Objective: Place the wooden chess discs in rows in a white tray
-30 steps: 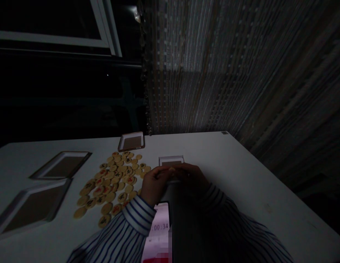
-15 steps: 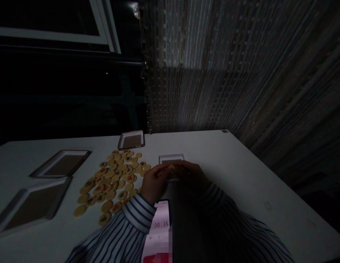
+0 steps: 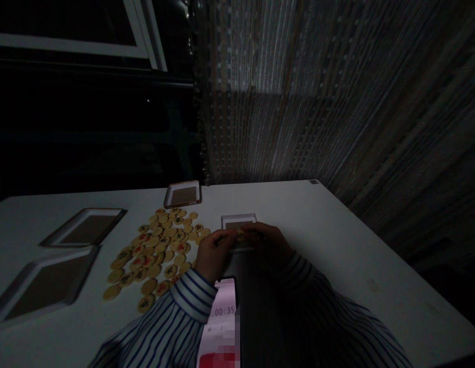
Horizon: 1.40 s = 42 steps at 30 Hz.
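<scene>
Round pale-wood game piece [image 3: 240, 235], dark marking on its face: one, held between the two hands above the landmark tray.

Landmark tray [image 3: 239, 217]: shallow, rectangular, white-walled, brown-floored; its near part is largely covered by the hands.

Left hand [image 3: 213, 254]: fingers curled, thumb and fingertips closed on the piece. Right hand [image 3: 271, 243]: in deep shadow, fingers bent, fingertips meeting the piece from the other side; finer grip cannot be told.

Loose heap of round pale-wood discs [image 3: 157, 250], some with red characters, some black: left of the landmark tray, partly overlapping; the striped blue-and-white left sleeve [image 3: 161, 322] hides its near right edge.

Brown-rimmed shallow tray [image 3: 184, 195]: beyond the landmark tray, to its left. Two more shallow trays, one dark-rimmed [image 3: 86, 227], one pale-walled [image 3: 48, 283]: far left of it, past the heap.

Lit phone, pink-white screen [image 3: 222, 324], digits "00:35" visible: nearer than the landmark tray, partly covered by the left sleeve.

White surface [image 3: 356, 255]: beneath all. Grey strand curtain [image 3: 279, 102]: behind the landmark tray.
</scene>
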Each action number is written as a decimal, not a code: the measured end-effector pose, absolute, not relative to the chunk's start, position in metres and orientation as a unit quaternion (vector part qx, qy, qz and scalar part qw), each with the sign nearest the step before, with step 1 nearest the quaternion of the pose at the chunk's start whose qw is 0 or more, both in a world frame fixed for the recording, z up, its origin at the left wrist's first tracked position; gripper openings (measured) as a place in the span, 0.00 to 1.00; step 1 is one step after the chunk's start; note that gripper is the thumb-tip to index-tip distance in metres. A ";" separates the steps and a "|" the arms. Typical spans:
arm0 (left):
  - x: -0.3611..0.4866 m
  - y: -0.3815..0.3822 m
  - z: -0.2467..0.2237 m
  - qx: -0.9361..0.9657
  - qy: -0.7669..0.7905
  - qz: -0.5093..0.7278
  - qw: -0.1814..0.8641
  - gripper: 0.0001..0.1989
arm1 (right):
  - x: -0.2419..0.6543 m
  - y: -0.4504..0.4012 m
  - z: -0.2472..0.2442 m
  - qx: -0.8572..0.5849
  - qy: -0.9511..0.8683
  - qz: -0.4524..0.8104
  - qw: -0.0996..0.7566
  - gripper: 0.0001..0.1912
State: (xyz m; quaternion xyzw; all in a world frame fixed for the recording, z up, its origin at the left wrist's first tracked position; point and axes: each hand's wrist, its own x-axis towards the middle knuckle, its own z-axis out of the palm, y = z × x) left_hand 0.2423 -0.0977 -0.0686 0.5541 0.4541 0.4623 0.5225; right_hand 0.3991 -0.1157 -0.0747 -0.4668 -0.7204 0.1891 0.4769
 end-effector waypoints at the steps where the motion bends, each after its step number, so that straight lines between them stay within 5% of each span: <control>1: 0.242 -0.098 -0.068 0.549 0.456 0.461 0.526 0.12 | 0.400 -0.115 -0.075 -0.462 -0.722 0.185 0.481 0.09; 14: 0.245 -0.097 -0.071 0.457 0.418 0.484 0.618 0.16 | 0.396 -0.120 -0.067 -0.437 -0.757 0.133 0.467 0.13; 25: 0.244 -0.098 -0.072 0.461 0.402 0.475 0.632 0.15 | 0.397 -0.114 -0.056 -0.417 -0.821 0.083 0.381 0.11; 42: 0.244 -0.098 -0.072 0.478 0.381 0.459 0.645 0.15 | 0.398 -0.119 -0.054 -0.451 -0.807 0.036 0.378 0.12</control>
